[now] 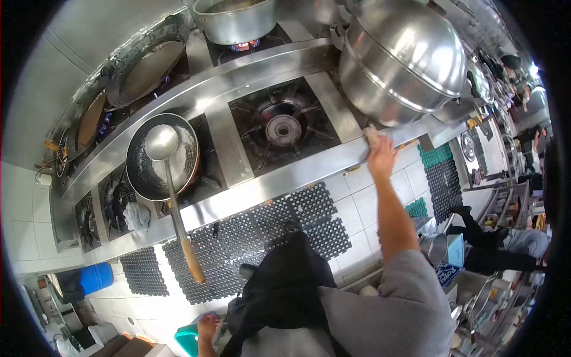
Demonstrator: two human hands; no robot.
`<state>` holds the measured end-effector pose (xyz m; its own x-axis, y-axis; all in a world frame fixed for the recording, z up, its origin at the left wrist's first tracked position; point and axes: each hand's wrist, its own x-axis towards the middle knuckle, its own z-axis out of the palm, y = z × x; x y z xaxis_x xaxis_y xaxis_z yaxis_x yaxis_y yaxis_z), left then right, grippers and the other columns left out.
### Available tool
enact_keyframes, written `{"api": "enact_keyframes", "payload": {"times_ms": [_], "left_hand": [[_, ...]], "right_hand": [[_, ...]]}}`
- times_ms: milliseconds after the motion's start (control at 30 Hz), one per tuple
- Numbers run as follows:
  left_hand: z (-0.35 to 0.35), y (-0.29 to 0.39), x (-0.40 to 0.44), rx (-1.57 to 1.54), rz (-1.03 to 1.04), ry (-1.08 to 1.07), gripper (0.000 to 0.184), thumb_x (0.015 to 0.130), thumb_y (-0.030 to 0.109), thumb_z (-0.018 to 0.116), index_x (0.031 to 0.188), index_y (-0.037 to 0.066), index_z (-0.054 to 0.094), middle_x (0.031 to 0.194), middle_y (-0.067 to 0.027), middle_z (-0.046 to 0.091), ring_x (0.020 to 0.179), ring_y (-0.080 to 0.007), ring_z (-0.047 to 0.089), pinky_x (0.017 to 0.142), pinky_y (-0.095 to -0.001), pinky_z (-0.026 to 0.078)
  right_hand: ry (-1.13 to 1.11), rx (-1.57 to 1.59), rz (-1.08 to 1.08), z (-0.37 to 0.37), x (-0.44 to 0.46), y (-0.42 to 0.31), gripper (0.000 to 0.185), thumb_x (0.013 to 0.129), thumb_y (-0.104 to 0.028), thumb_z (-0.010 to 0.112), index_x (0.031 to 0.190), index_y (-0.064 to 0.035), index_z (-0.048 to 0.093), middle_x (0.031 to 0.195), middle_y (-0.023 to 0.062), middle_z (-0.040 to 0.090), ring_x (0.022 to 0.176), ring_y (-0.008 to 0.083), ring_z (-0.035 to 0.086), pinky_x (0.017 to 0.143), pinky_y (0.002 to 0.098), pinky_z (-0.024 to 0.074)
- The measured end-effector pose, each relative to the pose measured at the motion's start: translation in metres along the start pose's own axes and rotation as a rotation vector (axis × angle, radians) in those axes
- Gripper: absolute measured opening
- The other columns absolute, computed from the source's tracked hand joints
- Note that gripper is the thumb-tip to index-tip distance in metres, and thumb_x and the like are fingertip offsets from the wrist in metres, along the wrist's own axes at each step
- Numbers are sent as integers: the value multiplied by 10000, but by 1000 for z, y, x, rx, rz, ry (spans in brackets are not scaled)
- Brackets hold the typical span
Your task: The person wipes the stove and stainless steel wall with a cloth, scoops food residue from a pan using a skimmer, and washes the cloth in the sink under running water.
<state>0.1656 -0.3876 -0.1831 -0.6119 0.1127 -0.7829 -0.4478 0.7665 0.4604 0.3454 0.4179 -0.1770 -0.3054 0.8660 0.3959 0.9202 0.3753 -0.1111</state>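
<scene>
My right hand point(382, 156) reaches out to the front edge of the steel stove point(279, 165). Its fingers press a small pale cloth point(372, 137) against the metal, beside a large domed steel pot point(404, 59). Low in the view, my left hand point(207, 328) hangs near a green container point(187, 340); its fingers are too small and blurred to make out. On a left burner sits a black frying pan point(189, 140). A ladle point(162, 143) rests in it, with its wooden handle point(192, 262) sticking out past the stove edge.
A bare burner point(284, 130) lies between pan and domed pot. Behind, an aluminium pot point(238, 24) stands over a lit flame, with dark woks point(146, 74) further left. A grey rag point(137, 217) lies at the stove's front. Black rubber mats point(238, 238) cover floor tiles. A person point(505, 244) is at right.
</scene>
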Motion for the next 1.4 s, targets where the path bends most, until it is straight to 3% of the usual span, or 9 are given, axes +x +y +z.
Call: {"api": "enact_keyframes", "payload": {"times_ms": [133, 300, 400, 567, 600, 733, 900, 1267, 1400], "left_hand": [[24, 23, -13, -93, 8, 127, 191, 850, 159, 555, 880, -14, 632, 729, -110, 657, 589, -173, 624, 520, -288, 494], [29, 17, 0, 280, 434, -95, 195, 849, 165, 562, 886, -20, 611, 709, -110, 644, 569, -164, 613, 486, -260, 476], [39, 46, -10, -73, 91, -6, 174, 852, 171, 564, 861, 1, 595, 687, -101, 632, 560, -162, 607, 463, -267, 461], [37, 37, 29, -154, -86, 63, 184, 860, 200, 564, 861, 18, 534, 672, -106, 620, 547, -186, 602, 432, -290, 450], [38, 30, 38, -175, -149, 66, 191, 862, 205, 560, 881, 18, 526, 682, -112, 623, 551, -188, 605, 430, -297, 452], [31, -4, 80, -340, -195, -91, 200, 860, 198, 575, 915, 13, 523, 713, -122, 628, 566, -184, 606, 428, -301, 454], [27, 12, 77, -284, -51, 82, 206, 865, 197, 574, 907, -1, 541, 700, -114, 621, 565, -177, 606, 433, -296, 458], [67, 13, 37, -716, -263, 4, 140, 848, 189, 584, 867, 55, 548, 678, -97, 616, 517, -226, 605, 364, -320, 423], [88, 48, 30, -1, 171, -63, 116, 858, 147, 565, 809, 67, 497, 680, -89, 602, 495, -184, 573, 365, -287, 408]], "right_hand": [[60, 385, -272, -48, -45, -112, 368, 846, -197, 435, 1186, -93, 531, 998, 160, 524, 969, 350, 479, 823, 499, 359], [-221, 905, -627, -87, -140, -243, 384, 678, -12, 545, 1045, -117, 586, 1107, 73, 542, 1054, 289, 479, 877, 466, 343], [-317, 984, -792, -87, -162, -277, 418, 653, -13, 580, 1063, -92, 567, 1105, 43, 553, 1096, 276, 481, 928, 441, 339], [-935, 1718, -235, -106, -103, -238, 224, 843, -74, 544, 1067, -75, 552, 1130, 77, 569, 1066, 203, 528, 925, 372, 385], [-732, 1828, -119, -87, -89, -215, 246, 882, -84, 518, 1127, -71, 542, 1127, 102, 573, 1049, 204, 538, 901, 339, 422], [112, 843, -309, -127, -17, -137, 415, 855, -95, 593, 1256, -27, 511, 1247, 207, 497, 1172, 347, 475, 991, 398, 387], [-169, 360, -463, -62, -42, -73, 501, 903, -200, 504, 1366, -46, 388, 1367, 249, 370, 1255, 454, 345, 1056, 505, 282], [-251, 452, -493, 48, 112, -108, 428, 943, -262, 415, 1360, -171, 415, 1401, 130, 399, 1277, 426, 329, 1088, 463, 249], [-316, 397, -436, 89, 182, -154, 395, 923, -174, 433, 1315, -136, 464, 1388, 134, 412, 1279, 366, 356, 1103, 428, 236]]}}
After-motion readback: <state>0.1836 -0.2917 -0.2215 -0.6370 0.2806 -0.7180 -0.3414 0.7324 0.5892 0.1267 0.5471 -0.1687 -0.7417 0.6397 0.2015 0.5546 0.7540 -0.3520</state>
